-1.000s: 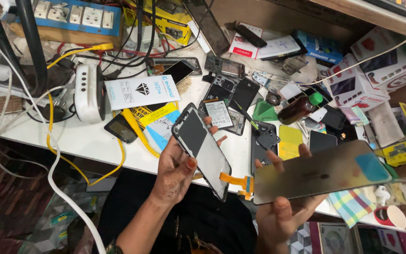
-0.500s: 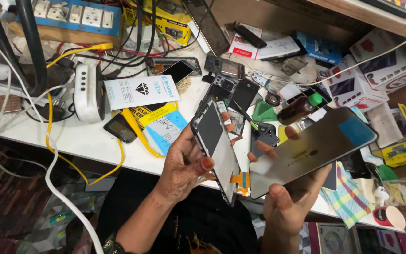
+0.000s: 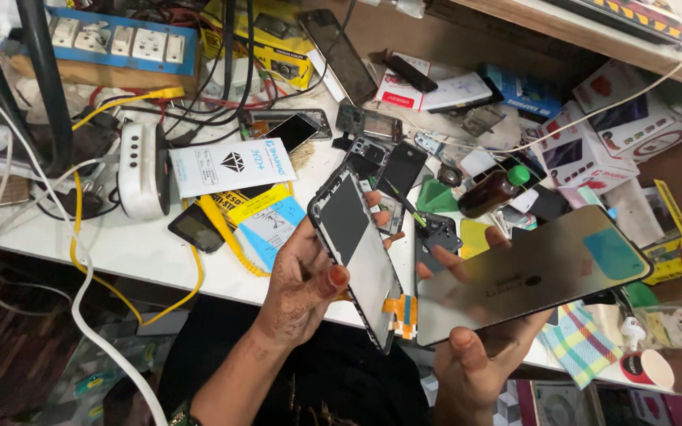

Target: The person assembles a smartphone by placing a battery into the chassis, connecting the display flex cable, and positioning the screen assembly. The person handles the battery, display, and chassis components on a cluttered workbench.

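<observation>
Left hand (image 3: 305, 284) grips the phone frame (image 3: 355, 252), long axis running toward lower right; right hand (image 3: 479, 359) holds the display panel (image 3: 530, 272) just right (orange flex cable (image 3: 400, 312) between).

Glossy, mirror-smooth phone screen panel (image 3: 530, 272), just left of it a phone frame (image 3: 357, 252) with matt grey metal-looking inside and orange flex strip, above it a brown glossy bottle (image 3: 489, 193), smooth white worktable (image 3: 120, 244) beneath

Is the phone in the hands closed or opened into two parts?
Opened. The left hand holds the frame, the right hand holds the screen panel apart from it; an orange ribbon cable shows between them.
</observation>
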